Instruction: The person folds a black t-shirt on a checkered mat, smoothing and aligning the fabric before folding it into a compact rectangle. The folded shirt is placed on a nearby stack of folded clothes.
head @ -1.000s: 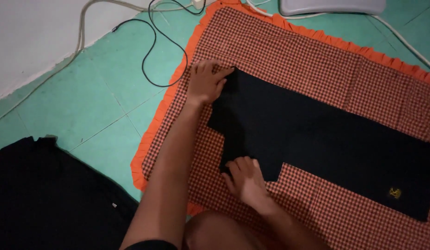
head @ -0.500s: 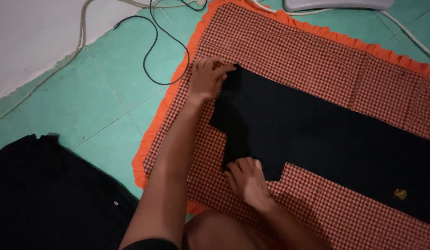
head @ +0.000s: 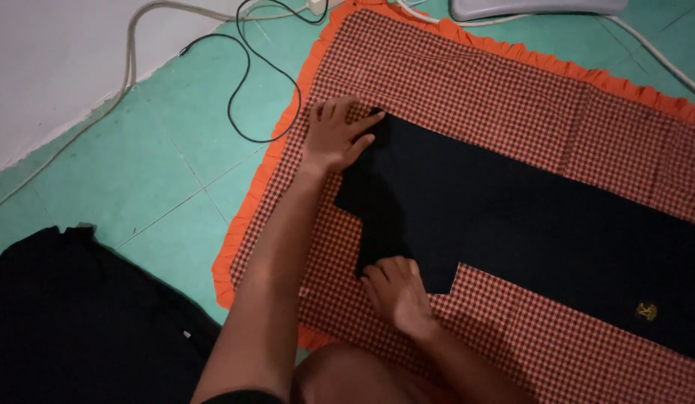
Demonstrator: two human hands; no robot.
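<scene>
Where red-and-black checked cloth with orange frill [head: 512, 97] covers green tiled floor [head: 160, 164], we note black folded fabric garment [head: 512, 217] lying flat on it. Left hand [head: 336, 135] flat on garment's upper corner, fingers together. Right hand [head: 396, 288] presses lower edge, fingers curled. Second black garment [head: 71, 322] lies apart on floor.
</scene>
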